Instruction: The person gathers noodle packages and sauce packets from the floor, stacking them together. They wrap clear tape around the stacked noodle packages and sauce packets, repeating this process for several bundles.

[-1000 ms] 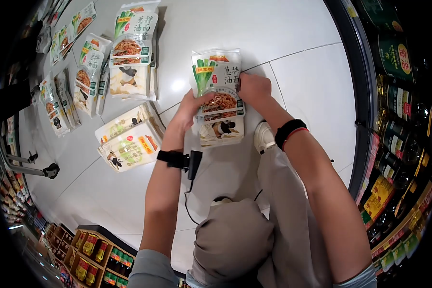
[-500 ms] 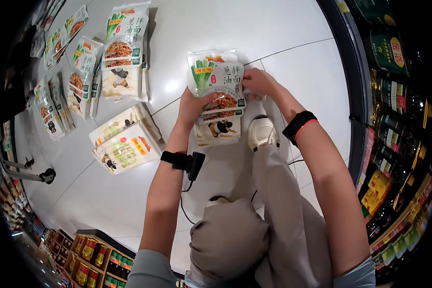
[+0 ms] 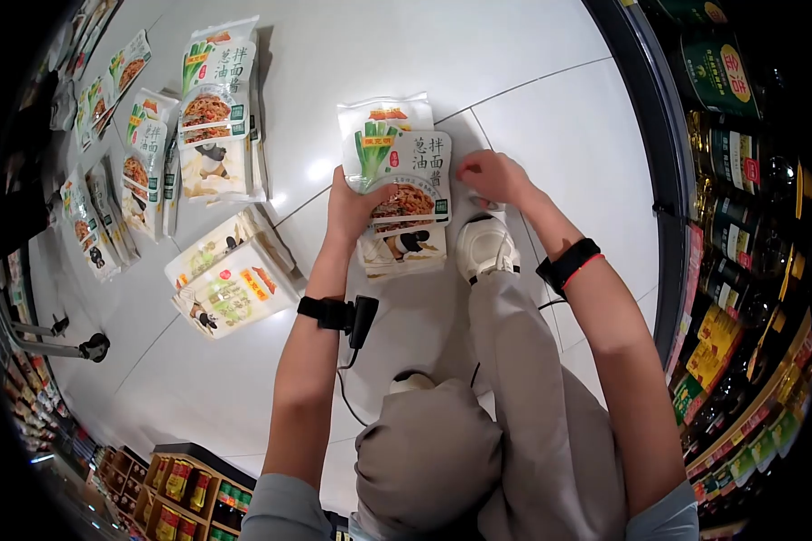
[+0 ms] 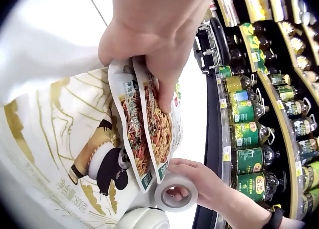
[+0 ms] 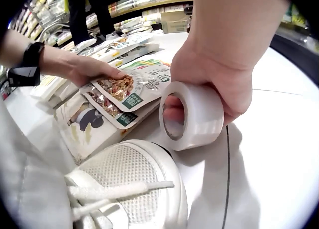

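My left hand (image 3: 356, 206) grips two overlapping sauce pouches (image 3: 415, 158) by their left edge, thumb across the top one. Printed with green scallions and a noodle dish, the pouches lie over a white noodle pack (image 3: 404, 257) with a panda picture. Just right of them, my right hand (image 3: 498, 178) holds a roll of clear tape (image 5: 203, 118), fingers hooked through its core. In the left wrist view the tape roll (image 4: 163, 201) stands close by the pouches' lower corner.
A white shoe (image 3: 485, 248) is right beside the pack. Plain noodle packs (image 3: 235, 293) and packs with pouches on top (image 3: 215, 117) lie to the left. Shelves of oil bottles (image 3: 731, 162) line the right side; a wheeled metal frame (image 3: 81, 347) stands far left.
My right hand has drawn away from the pouches' right edge, leaving a gap, with the tape roll in it. The left hand keeps its hold. The head view has shifted slightly.
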`<state>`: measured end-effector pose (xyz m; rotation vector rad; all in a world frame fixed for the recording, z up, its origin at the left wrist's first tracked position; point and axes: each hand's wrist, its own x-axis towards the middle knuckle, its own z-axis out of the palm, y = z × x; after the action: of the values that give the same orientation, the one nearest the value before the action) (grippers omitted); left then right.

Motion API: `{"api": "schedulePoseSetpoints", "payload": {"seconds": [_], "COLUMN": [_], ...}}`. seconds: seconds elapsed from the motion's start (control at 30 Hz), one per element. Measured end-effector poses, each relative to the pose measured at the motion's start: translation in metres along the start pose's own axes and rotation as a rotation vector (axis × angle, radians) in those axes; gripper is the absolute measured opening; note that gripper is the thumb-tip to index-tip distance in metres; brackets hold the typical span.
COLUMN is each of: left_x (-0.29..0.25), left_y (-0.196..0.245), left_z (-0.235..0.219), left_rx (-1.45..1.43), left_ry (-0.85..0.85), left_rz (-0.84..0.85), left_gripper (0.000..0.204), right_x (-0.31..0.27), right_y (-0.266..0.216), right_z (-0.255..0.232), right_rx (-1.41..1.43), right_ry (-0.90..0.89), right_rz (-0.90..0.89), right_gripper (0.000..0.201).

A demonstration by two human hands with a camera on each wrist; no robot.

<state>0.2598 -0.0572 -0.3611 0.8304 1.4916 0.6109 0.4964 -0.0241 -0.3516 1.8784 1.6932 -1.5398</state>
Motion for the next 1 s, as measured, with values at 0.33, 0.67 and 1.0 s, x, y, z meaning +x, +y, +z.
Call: {"api": "schedulePoseSetpoints", "payload": {"seconds": [0.33,0.67,1.0], "left_x": [0.003,0.0,-0.004], "left_y": [-0.01,-0.009,-0.014], "left_z": [0.002,0.003,-0.01], "left_rx": [-0.019,-0.036,-0.441], "left_ry": [0.051,0.056,-0.178], "left_rz": [0.027,0.093,-0.044], "left_gripper": [0.054,0.051,0.057], "right_x": [0.006,0.025,0.035], "right_y": [-0.014,-0.027,-0.028], "right_z": [-0.008,0.003,0.007], "right_rx": [-0.19,0.022,-0.1], "right_ry": [0.045,-0.086,-0.085], "right_rz": [0.064,0.072,0.029], "right_gripper": [0.026,0.019,0.02]}}
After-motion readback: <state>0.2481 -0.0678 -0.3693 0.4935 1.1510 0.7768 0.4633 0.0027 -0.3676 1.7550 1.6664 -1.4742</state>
